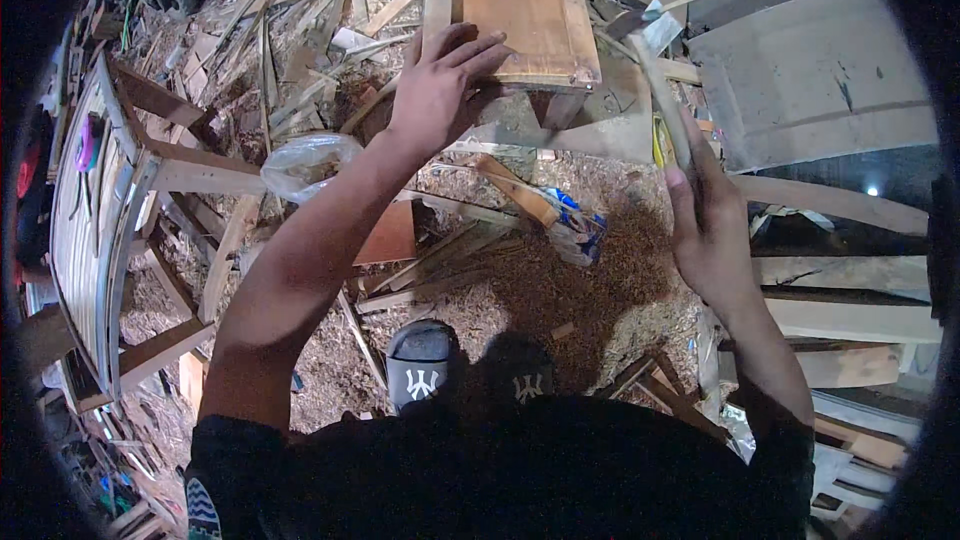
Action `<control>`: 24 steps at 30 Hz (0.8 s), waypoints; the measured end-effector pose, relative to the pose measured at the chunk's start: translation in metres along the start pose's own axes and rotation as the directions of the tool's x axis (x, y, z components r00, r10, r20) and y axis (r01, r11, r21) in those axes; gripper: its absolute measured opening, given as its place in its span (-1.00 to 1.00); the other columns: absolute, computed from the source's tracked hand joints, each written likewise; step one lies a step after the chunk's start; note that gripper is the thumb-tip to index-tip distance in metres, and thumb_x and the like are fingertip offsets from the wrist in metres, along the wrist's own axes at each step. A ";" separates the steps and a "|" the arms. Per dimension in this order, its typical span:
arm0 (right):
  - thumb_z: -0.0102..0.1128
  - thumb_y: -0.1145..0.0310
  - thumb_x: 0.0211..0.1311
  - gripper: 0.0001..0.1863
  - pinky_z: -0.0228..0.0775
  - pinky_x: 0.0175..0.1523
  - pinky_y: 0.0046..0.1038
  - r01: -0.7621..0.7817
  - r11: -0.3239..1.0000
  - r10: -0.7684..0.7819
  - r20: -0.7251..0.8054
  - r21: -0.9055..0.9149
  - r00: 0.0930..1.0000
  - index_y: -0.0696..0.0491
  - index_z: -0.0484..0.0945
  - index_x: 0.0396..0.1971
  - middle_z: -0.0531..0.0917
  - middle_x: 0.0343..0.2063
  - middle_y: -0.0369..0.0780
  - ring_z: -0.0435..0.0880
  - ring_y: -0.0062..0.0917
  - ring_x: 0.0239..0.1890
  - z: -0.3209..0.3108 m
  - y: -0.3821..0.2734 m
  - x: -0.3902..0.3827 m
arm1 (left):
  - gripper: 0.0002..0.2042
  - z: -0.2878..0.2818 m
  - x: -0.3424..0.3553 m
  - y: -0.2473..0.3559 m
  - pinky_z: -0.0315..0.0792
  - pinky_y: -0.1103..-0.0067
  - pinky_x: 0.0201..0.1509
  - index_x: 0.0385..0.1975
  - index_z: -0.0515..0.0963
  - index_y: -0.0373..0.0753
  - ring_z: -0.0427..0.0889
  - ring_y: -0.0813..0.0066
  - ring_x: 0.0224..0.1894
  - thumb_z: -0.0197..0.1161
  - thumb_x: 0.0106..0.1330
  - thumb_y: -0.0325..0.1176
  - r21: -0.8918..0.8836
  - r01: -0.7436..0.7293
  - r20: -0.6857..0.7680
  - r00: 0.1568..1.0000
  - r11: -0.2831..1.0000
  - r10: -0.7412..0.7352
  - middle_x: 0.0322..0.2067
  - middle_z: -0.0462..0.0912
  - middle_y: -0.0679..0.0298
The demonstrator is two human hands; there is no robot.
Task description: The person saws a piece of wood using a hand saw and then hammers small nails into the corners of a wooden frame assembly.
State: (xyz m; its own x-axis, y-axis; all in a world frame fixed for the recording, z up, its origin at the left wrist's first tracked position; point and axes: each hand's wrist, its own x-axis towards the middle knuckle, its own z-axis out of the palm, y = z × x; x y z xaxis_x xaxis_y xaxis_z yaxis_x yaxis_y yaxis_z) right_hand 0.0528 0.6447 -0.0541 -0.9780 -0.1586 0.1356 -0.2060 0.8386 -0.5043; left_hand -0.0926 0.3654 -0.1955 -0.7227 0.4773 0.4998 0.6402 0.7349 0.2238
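Note:
A wooden frame with an orange-brown inset panel (512, 2) lies at the top middle, raised off the ground on a support. Over its near left corner reaches my left hand (440, 85), fingers apart and holding nothing; whether the fingertips press on the wood I cannot tell. My right hand (712, 225), to the right of the frame, grips a thin wooden strip (660, 90) between thumb and fingers. The strip points up and away, slightly tilted left. Its lower end is hidden by the hand.
Sawdust and wood scraps cover the ground around my slippers (418, 365). A slatted wooden piece (85, 210) stands at the left, near a clear plastic bag (310, 165). On the right are a large grey board (810, 80) and stacked planks (850, 320). A blue wrapper (578, 225) lies ahead.

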 end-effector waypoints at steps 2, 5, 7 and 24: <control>0.04 0.30 0.54 -0.54 0.57 -0.07 -0.23 -0.016 0.999 0.017 -0.027 0.050 0.999 0.21 0.38 0.31 0.71 -0.23 0.09 0.77 -0.13 -0.22 -0.005 0.004 0.000 | -0.50 0.001 0.001 0.000 0.19 -0.06 0.44 0.19 0.59 0.06 0.40 0.28 0.38 0.42 0.22 -0.09 -0.020 0.031 0.000 1.000 0.999 -0.031 0.32 0.52 0.54; 0.03 0.27 0.57 -0.56 0.57 -0.10 -0.27 -0.334 0.914 0.308 0.142 0.230 0.941 0.21 0.40 0.28 0.70 -0.30 -0.09 0.71 -0.33 -0.33 -0.020 -0.018 -0.004 | -0.48 -0.004 0.004 0.003 0.12 -0.04 0.48 0.19 0.58 0.02 0.39 0.29 0.39 0.44 0.19 -0.07 0.022 0.020 0.033 0.999 1.000 -0.021 0.30 0.54 0.46; 0.03 0.27 0.57 -0.55 0.55 -0.07 -0.32 -0.445 0.856 0.389 0.239 0.264 0.890 0.21 0.38 0.29 0.66 -0.32 -0.15 0.67 -0.40 -0.32 -0.022 -0.018 -0.008 | -0.47 -0.013 0.015 0.005 0.11 0.00 0.49 0.15 0.58 -0.01 0.41 0.30 0.36 0.44 0.18 0.00 0.111 -0.005 0.073 0.997 0.994 -0.003 0.22 0.57 0.39; 0.27 0.46 0.41 -0.65 0.34 -0.32 -0.61 -0.478 0.746 0.512 0.060 0.464 0.857 0.13 0.45 0.12 0.56 -0.30 -0.34 0.48 -0.74 -0.42 0.060 0.031 -0.011 | -0.47 -0.006 0.039 0.005 0.39 0.24 0.30 0.10 0.40 -0.15 0.47 0.09 0.25 0.45 0.15 -0.20 -0.054 -0.115 0.138 0.983 0.992 0.122 0.12 0.48 0.21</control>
State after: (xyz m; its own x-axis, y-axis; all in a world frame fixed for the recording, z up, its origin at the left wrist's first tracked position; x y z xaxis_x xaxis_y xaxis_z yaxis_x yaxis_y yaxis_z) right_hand 0.0551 0.6408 -0.1223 -0.9457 0.2618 -0.1928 0.2978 0.4594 -0.8369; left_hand -0.1159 0.3842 -0.1700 -0.6682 0.6253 0.4031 0.7326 0.6475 0.2099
